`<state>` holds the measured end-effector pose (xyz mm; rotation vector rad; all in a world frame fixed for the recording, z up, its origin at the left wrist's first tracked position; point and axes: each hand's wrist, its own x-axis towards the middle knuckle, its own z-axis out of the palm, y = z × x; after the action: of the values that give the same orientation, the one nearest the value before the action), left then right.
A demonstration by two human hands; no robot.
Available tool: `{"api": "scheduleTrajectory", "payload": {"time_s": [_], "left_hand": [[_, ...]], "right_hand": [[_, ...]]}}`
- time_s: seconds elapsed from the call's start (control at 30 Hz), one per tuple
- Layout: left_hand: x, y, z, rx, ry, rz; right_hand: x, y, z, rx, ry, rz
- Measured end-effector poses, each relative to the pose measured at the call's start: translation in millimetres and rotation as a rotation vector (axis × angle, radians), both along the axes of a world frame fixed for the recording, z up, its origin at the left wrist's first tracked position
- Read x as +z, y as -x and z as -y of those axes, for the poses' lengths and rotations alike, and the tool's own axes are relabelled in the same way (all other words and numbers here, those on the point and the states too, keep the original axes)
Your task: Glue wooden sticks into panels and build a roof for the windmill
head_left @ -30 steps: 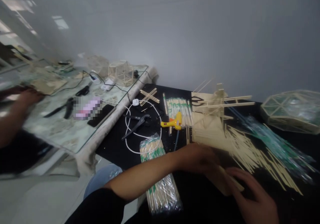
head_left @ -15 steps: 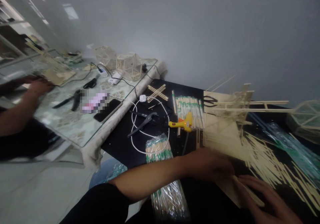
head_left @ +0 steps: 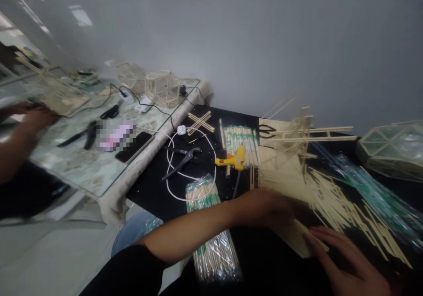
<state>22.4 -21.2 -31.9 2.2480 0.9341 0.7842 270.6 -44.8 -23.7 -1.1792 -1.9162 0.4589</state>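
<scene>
My left hand reaches across from the left, its fingers closed around the far end of a few pale wooden sticks. At the near end, my right hand holds the same sticks between thumb and fingers. Dim light and blur hide most of my left fingertips. A thin wooden board shows beneath the sticks. Just beyond both hands lies a loose spread of wooden sticks. A plastic-wrapped pack of sticks sits under my left forearm.
A yellow glue gun, pliers and a white cable lie on the black table. A stick frame stands on board at the back. Another person's hand is at the glass-topped table, left.
The whole view has shifted, so the tables' contents appear further left. Both my hands keep hold of the sticks, with little other visible movement.
</scene>
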Motion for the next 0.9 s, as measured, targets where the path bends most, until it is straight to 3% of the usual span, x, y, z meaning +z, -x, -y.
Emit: {"api": "scheduleTrajectory", "payload": {"time_s": [0.33,0.9], "left_hand": [[8.8,-0.6,3.9,0.043,-0.015,0.129],[18.1,-1.8,7.9,0.101,0.004,0.111]], "right_hand": [[0.0,6.3,1.5,0.056,0.043,-0.127],[1.6,3.2,7.2,0.045,0.074,-0.204]]}}
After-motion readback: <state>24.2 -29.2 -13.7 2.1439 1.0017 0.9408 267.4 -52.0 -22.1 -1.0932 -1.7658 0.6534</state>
